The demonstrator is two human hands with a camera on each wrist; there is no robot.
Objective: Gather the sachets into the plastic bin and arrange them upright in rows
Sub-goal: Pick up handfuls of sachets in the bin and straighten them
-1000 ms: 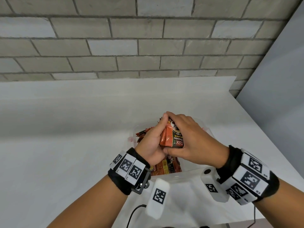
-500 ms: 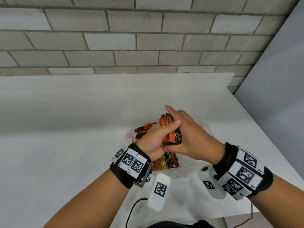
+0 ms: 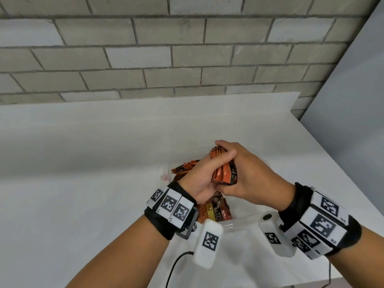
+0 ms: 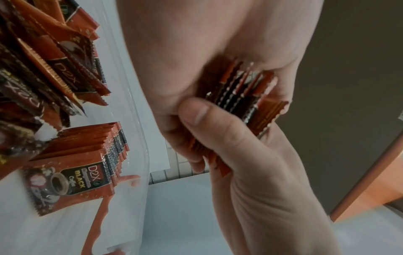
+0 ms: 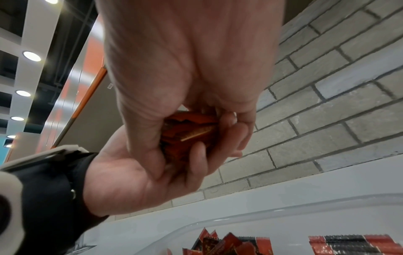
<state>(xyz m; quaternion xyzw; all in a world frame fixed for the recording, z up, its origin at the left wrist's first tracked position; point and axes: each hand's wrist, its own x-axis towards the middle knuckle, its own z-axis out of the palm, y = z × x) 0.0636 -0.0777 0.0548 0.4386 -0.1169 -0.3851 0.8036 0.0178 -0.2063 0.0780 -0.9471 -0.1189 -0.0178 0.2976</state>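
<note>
Both hands hold one stack of orange-and-black coffee sachets (image 3: 225, 173) above a clear plastic bin (image 3: 241, 222). My left hand (image 3: 209, 169) wraps its fingers over the stack's left side. My right hand (image 3: 243, 167) grips it from the right, thumb underneath. The left wrist view shows the stack (image 4: 246, 96) edge-on between the two palms. In the right wrist view the stack (image 5: 189, 131) is mostly hidden by fingers. Inside the bin, a row of sachets (image 4: 87, 146) stands upright, and a loose pile of sachets (image 4: 43, 69) lies beside it.
The bin sits near the front right of a white table (image 3: 83, 183). A brick wall (image 3: 187, 59) runs behind the table. A grey panel (image 3: 353, 121) stands at the right. A black cable (image 3: 174, 267) hangs at the table's front edge.
My left fingers have wrapped further over the stack, covering its printed face. Both hands, still holding the stack, have shifted slightly away from me over the bin.
</note>
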